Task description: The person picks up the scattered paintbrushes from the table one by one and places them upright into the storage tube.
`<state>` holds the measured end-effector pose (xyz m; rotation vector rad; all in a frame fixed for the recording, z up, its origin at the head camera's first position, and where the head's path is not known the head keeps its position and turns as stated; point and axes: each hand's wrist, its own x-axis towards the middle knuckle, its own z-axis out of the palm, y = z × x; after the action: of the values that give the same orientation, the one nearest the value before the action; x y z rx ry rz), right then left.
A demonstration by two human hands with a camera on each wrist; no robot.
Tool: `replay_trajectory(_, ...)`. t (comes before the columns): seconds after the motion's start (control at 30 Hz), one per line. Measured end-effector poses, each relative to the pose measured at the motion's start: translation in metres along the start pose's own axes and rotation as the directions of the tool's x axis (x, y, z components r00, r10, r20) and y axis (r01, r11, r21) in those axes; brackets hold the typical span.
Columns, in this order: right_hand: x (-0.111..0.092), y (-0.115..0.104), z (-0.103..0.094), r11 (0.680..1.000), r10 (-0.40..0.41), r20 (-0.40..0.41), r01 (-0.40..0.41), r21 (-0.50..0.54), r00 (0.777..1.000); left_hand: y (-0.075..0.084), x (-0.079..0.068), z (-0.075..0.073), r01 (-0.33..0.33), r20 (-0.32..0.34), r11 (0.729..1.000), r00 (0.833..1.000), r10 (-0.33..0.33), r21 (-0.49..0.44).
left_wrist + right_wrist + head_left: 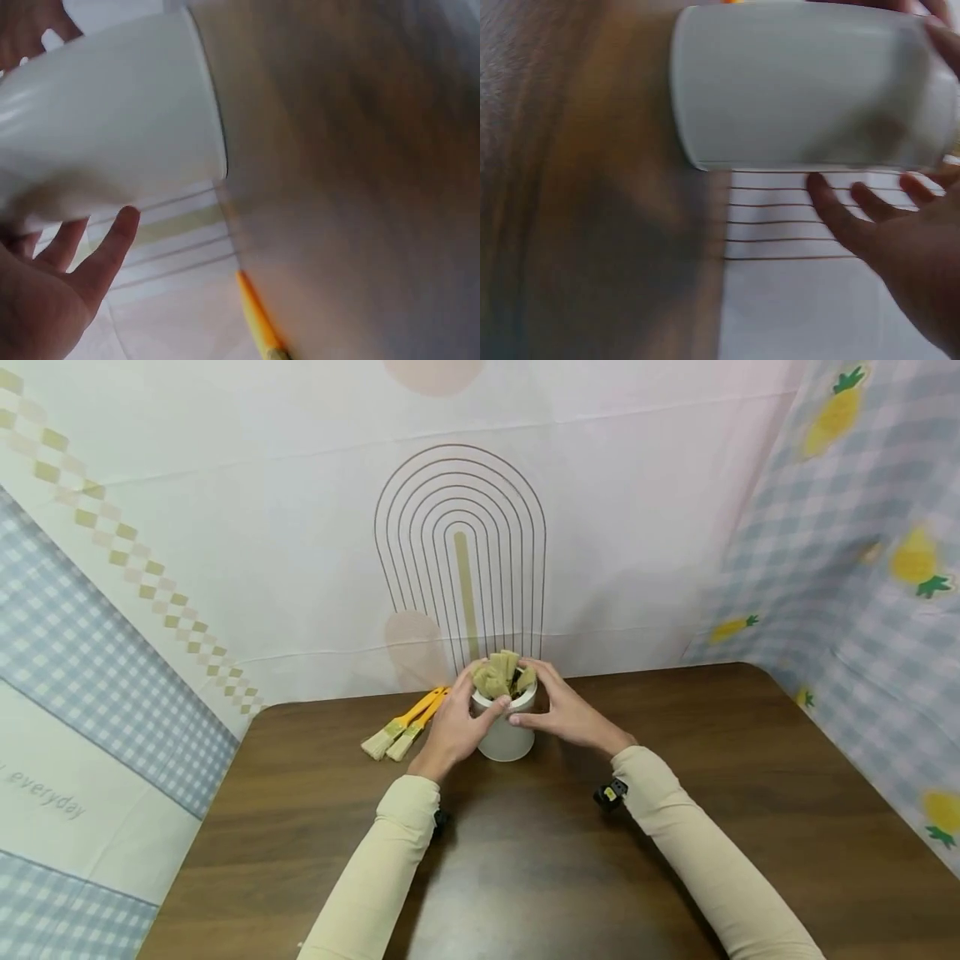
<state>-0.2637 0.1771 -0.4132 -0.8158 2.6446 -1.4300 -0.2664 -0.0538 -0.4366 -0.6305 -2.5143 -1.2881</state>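
Note:
A white cylindrical pot (507, 739) is upright near the table's back edge. Pale bristle heads of several paintbrushes (492, 679) stick up from its mouth, their handles hidden inside. My left hand (459, 720) holds the pot's left side, with its thumb at the front of the rim. On the opposite side, my right hand (566, 708) holds it near the top, thumb forward and fingers round the back. Both wrist views show spread, bent fingers along the pot wall (112, 112); contact of every fingertip is unclear.
Two paintbrushes with yellow handles (422, 710) lie left of the pot, bristles toward the front left. The brown wooden table (510, 877) meets a patterned white cloth (300, 552) behind. A checked cloth with pineapples (862, 527) hangs on the right.

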Motion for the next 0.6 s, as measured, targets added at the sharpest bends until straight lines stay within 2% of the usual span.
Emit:
replay_trajectory(0.13,0.009,0.004,0.017,0.998,-0.045,-0.081,0.049,0.048,0.996,-0.004,-0.001,-0.008,-0.018,0.066,0.999,0.998,0.016,0.031)
replay_trajectory(0.3,0.013,0.007,0.029,0.997,-0.041,-0.204,0.052,0.052,0.978,-0.001,0.002,-0.012,-0.022,0.127,0.998,0.991,0.028,-0.053)
replay_trajectory(0.4,0.013,0.007,0.032,0.999,-0.030,-0.259,0.038,0.026,0.966,0.000,0.002,-0.021,-0.007,0.159,0.995,0.987,0.022,-0.095)
replay_trajectory(0.53,0.016,0.004,0.033,0.999,-0.048,-0.271,0.041,-0.031,0.961,0.000,0.003,-0.046,0.044,0.120,0.990,0.992,-0.028,-0.134)
replay_trajectory(0.6,0.017,0.002,0.032,0.997,-0.061,-0.266,0.047,-0.059,0.962,-0.002,0.004,-0.061,0.094,0.085,0.991,0.993,-0.086,-0.094)
